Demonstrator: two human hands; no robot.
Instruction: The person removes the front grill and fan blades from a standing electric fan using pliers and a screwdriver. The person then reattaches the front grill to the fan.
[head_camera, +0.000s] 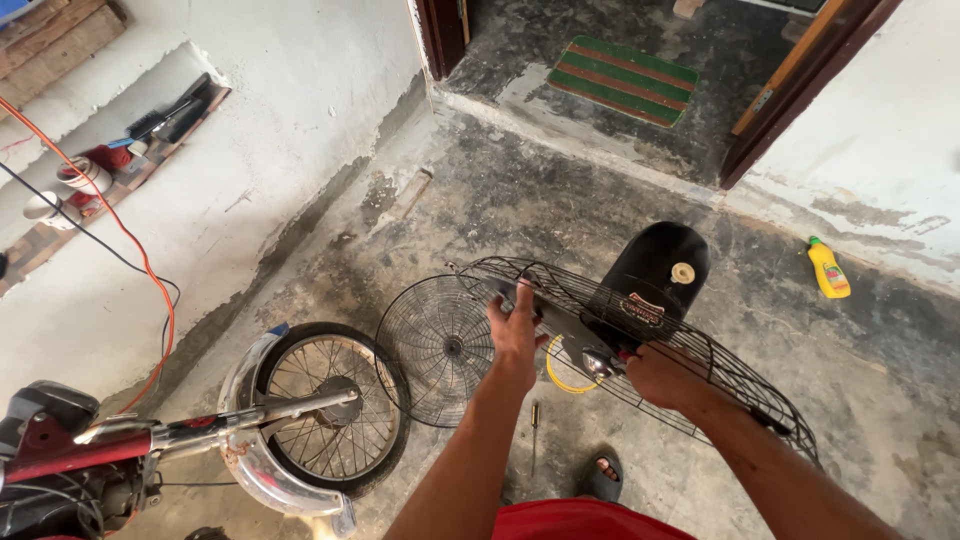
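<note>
A black electric fan stands in front of me with its motor housing (655, 268) upright and its rear wire guard (700, 365) tilted toward me. My left hand (515, 330) rests on a dark fan blade near the guard's left rim. My right hand (658, 375) is closed at the hub of the fan, by a shiny metal cap (597, 364). The loose front guard (440, 345) leans behind the left hand, against a wheel. A yellow ring (560, 380) lies on the floor under the fan.
A motorcycle front wheel (330, 410) with chrome fender is at lower left. A screwdriver (534, 420) lies on the floor near my sandalled foot (603, 472). A yellow bottle (828, 268) stands by the right wall. A striped doormat (622, 80) lies beyond the step.
</note>
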